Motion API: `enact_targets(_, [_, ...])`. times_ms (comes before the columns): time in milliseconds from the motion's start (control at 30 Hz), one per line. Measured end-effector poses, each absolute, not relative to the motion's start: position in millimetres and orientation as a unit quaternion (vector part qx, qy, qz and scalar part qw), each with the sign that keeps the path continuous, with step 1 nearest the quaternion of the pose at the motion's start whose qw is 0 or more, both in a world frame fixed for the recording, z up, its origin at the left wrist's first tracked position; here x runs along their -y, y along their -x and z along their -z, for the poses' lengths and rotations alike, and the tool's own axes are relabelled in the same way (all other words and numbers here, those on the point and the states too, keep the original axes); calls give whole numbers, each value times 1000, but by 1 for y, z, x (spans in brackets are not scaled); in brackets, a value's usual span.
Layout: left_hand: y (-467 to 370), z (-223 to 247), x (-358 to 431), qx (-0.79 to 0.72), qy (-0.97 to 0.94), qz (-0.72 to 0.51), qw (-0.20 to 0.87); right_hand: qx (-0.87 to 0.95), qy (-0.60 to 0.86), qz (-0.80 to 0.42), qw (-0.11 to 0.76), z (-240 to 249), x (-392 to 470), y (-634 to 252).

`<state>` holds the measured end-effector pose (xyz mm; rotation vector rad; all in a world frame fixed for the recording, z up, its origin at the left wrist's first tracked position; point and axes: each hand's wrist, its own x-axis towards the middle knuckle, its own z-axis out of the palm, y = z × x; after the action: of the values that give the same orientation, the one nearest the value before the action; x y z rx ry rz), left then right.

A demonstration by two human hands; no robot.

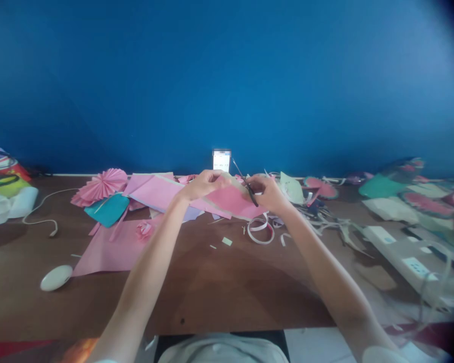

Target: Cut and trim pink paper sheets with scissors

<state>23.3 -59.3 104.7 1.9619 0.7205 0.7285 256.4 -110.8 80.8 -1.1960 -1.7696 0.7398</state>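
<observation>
My right hand (265, 192) is closed around a slim pair of scissors (251, 193), its dark handle by the fingers and its thin blade slanting up and left. Across a small gap, my left hand (205, 184) has its fingers bent together; blur hides what is between them. Beneath both hands lies pink paper (230, 199) with a pale border, at the back of the table. A roll of white tape or ribbon (261, 231) rests just in front of my right hand. Small pale paper scraps (227, 241) are scattered on the wood between my forearms.
A lit phone (221, 160) stands against the blue wall. To the left are a pink pleated paper fan (105, 185), a teal piece (108, 209), a pink sheet (102, 252) and a white oval object (56, 278). A power strip (401, 257) with cables lies right.
</observation>
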Motion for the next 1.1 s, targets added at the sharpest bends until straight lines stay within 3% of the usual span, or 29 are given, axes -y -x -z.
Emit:
enact_targets(533, [-23,-103,57,-256,-787,-349,439,800,465,-139,352,-88,115,-265])
enact_targets(1100, [-24,-98,53,-276,-784,-353,430,794,483,-113,352,-83,111,-268])
